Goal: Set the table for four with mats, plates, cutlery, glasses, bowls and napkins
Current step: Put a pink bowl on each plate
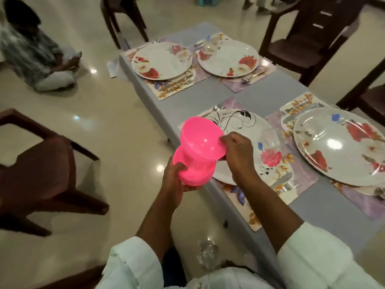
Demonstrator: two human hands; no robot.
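With mats, plates and cutlery down, I'm on bowls: left hand [174,180] grips the pink stack [192,174], right hand [237,152] pinches the top bowl [201,140] off it. Both are just off the worktop [270,94] edge. Next: free it and set it at the nearest plate [245,142].

We reach both forearms forward from rolled white sleeves, our 2 hands held close together. Our left hand [174,177] curls its fingers around what it carries from below and the side, while our right hand [236,150] pinches with thumb and bent fingers, knuckles up.
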